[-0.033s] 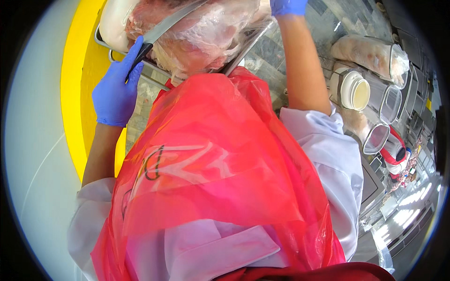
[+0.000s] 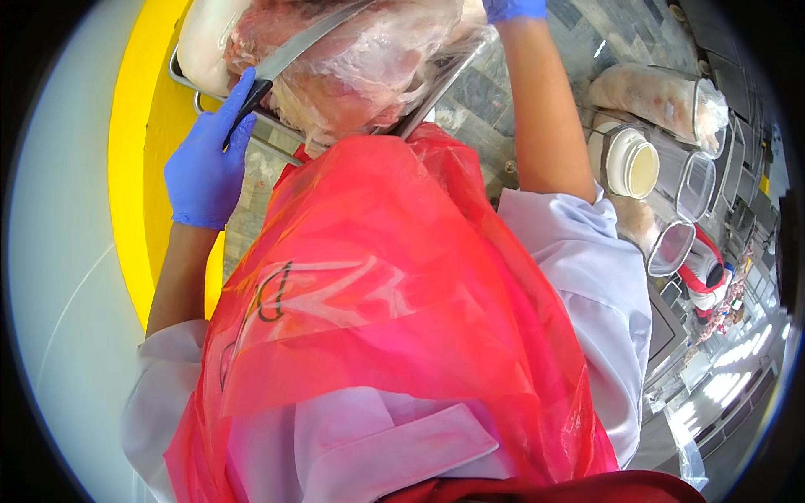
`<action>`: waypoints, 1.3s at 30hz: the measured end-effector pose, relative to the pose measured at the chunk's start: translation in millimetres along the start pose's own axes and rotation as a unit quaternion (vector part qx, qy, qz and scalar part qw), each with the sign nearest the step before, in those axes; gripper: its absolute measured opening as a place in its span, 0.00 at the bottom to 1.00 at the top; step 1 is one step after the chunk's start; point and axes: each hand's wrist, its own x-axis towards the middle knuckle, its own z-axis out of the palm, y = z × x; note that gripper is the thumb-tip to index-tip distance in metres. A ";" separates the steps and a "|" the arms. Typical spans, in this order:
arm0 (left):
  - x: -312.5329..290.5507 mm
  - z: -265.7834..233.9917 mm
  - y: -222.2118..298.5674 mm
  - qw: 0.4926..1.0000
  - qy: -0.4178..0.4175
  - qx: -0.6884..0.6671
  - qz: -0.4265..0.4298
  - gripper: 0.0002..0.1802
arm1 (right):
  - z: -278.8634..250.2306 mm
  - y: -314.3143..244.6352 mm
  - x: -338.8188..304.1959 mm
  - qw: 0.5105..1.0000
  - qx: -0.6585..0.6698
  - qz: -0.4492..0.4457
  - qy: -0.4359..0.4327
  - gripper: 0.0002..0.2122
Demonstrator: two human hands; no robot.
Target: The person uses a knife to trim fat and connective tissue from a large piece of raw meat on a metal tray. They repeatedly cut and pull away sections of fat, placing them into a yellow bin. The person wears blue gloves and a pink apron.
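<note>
A blue glove covers my left hand (image 2: 204, 176), which is closed round the black handle of a knife (image 2: 303, 44). The index finger lies along the handle toward the blade. The long, curved blade slants up and right across a large piece of pink raw meat (image 2: 348, 88), partly wrapped in clear plastic film. Under the meat is a metal tray (image 2: 442, 86) with a raised rim. At the upper edge, right of the tray, only the wrist part of my blue-gloved right hand (image 2: 514, 8) shows; its fingers are out of the picture.
A yellow band (image 2: 132, 159) edges a pale surface (image 2: 63, 226) on my left. At right stand a white open-topped tub (image 2: 633, 163), clear containers (image 2: 696, 186) and a pale bagged bundle (image 2: 650, 96). My red plastic apron (image 2: 377, 277) reaches the tray's near side. Grey tiled floor (image 2: 478, 109) shows beyond.
My right hand has shifted very slightly up, toward the upper edge. My left hand still holds the knife in the same place over the meat.
</note>
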 end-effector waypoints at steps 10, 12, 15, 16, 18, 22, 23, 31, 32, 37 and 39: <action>-10.2 3.7 4.2 0.997 0.011 -0.062 -0.054 0.25 | -26.0 -14.2 -47.2 0.903 -0.350 0.172 -0.178 0.20; -12.1 3.5 6.1 0.995 -0.006 -0.067 -0.071 0.25 | -7.6 -49.1 -73.1 0.920 -0.320 0.162 -0.159 0.21; -12.6 8.8 9.5 0.993 -0.018 -0.084 -0.076 0.25 | 2.5 -46.7 -68.1 0.905 -0.334 0.204 -0.165 0.17; -12.6 10.6 10.0 0.994 -0.017 -0.084 -0.071 0.25 | 2.9 -37.4 -70.9 0.908 -0.335 0.188 -0.166 0.16; -12.9 13.7 11.0 0.994 -0.015 -0.088 -0.064 0.25 | 2.4 -17.0 -75.8 0.914 -0.338 0.151 -0.166 0.13; -10.9 19.5 8.7 0.996 0.012 -0.085 -0.038 0.25 | 4.1 -10.2 -69.3 0.930 -0.311 0.085 -0.179 0.09; -10.7 20.2 7.5 0.996 0.024 -0.080 -0.027 0.24 | 6.4 -10.9 -61.7 0.939 -0.291 0.057 -0.176 0.08; 1.1 -12.2 5.0 1.000 -0.021 -0.022 0.001 0.24 | 14.3 31.1 -20.3 0.888 -0.366 -0.150 -0.234 0.04; 7.8 -17.2 5.6 1.000 -0.021 -0.017 0.016 0.24 | 14.4 35.4 -18.7 0.890 -0.365 -0.141 -0.234 0.04; 48.3 -45.8 3.9 0.993 -0.086 -0.008 0.086 0.21 | 13.8 40.4 -18.2 0.914 -0.312 -0.125 -0.227 0.04; 73.4 -58.8 4.5 0.983 -0.129 -0.022 0.130 0.21 | 12.6 40.4 -19.8 0.916 -0.317 -0.121 -0.215 0.05</action>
